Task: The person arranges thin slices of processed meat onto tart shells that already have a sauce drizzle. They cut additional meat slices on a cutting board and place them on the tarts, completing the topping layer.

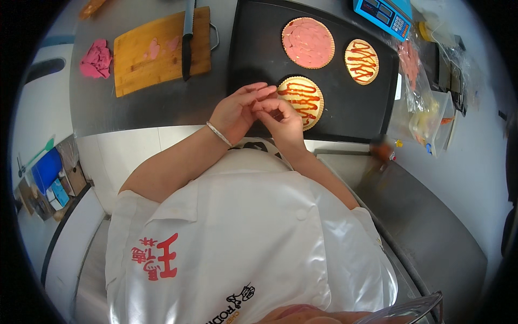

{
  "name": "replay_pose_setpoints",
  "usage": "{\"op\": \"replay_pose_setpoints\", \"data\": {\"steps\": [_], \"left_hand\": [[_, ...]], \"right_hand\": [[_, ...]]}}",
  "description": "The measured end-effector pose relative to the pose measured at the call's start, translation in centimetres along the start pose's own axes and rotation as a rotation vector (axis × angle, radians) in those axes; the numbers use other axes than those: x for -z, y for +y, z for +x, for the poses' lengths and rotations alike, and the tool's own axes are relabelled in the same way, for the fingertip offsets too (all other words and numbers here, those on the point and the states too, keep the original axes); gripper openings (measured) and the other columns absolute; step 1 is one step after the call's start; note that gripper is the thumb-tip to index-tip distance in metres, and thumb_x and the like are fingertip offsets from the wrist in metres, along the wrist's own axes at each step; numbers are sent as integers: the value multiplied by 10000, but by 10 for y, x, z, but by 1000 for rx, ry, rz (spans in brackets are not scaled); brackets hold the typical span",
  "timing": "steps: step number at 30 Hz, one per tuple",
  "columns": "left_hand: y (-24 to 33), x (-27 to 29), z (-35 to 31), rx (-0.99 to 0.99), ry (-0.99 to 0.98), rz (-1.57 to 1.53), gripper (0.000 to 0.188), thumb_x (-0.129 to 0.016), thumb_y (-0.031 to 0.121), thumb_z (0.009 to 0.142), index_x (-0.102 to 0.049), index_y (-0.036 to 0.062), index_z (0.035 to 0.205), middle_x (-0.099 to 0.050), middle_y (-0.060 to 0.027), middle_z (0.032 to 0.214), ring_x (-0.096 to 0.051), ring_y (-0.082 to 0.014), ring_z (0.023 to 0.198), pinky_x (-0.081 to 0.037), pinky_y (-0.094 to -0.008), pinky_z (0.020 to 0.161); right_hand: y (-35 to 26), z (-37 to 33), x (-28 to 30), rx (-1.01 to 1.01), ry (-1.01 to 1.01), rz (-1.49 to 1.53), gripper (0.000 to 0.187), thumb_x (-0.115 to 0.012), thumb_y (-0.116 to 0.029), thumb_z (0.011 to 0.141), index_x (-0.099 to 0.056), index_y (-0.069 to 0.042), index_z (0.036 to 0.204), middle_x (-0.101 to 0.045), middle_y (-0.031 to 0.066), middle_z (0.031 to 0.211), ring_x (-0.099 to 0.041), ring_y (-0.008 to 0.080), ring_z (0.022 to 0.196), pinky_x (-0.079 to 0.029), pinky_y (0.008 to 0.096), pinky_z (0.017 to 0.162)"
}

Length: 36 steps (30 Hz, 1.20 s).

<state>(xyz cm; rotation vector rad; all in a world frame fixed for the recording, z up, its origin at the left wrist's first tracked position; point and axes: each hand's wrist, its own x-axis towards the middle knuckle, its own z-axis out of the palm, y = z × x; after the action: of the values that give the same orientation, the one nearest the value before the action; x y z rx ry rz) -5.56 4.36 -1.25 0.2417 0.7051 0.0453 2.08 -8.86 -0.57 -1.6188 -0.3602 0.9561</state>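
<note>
Left hand [236, 114] loosely cupped, right hand [281, 120] narrow; cannot tell if holding something. Nearest: round cream pastry disc [306, 96] with red stripes [302, 101], on black rectangular tray [259, 48]. Right hand brushing sideways may smear stripes.

A person in a white short-sleeved jacket [243, 216] brings a left hand [234, 114] and a right hand [286, 123] close together over the near side of a black rectangular baking tray [253, 48]; whether the fingers hold anything cannot be made out. A round pale crust striped with red sauce [304, 97] sits partly behind the right hand. Farther back lie a round crust covered in pink slices [308, 43] and a smaller red-striped crust [361, 62]. At left, a black-handled serrated knife [186, 56] rests across a brown wooden cutting board [135, 65].
</note>
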Motion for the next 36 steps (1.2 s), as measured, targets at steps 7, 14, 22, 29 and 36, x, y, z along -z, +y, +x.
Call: {"op": "replay_pose_setpoints", "data": {"steps": [7,14,22,29,36], "left_hand": [[-4,-9,-4,153,52,155,292,-674,116,922,-564,23,1176,-616,-97,1107,-616,-210,1092,-496,-353,989],[-7,0,4,211,-19,190,337,-668,133,936,-572,47,1246,-620,-107,1213,-602,-216,1157,-472,-344,1037],[-1,-8,1,170,136,267,194,-642,83,948,-601,40,1132,-668,-92,1095,-670,-208,1043,-553,-302,929],[-3,-1,4,206,235,322,243,-662,116,938,-595,66,1166,-656,-92,1154,-632,-198,1044,-504,-307,928],[0,-10,0,189,308,364,149,-666,136,940,-589,101,1063,-685,-26,1047,-635,-113,942,-502,-246,813]], "right_hand": [[-4,7,24,478,42,-617,161,-713,45,831,-691,-27,973,-636,65,859,-623,158,780,-512,283,667],[23,5,56,172,-72,-223,122,-660,43,897,-681,3,1010,-659,45,1015,-626,112,914,-520,241,815],[-19,44,111,-42,169,-206,84,-638,-29,940,-689,-4,1003,-698,19,889,-573,50,732,-469,198,673],[9,80,111,13,-42,-366,171,-758,-129,848,-704,-40,984,-706,52,927,-640,132,861,-508,278,806],[15,94,94,225,-46,-971,95,-722,-106,816,-692,-82,903,-706,103,932,-667,272,860,-524,380,770]]}}
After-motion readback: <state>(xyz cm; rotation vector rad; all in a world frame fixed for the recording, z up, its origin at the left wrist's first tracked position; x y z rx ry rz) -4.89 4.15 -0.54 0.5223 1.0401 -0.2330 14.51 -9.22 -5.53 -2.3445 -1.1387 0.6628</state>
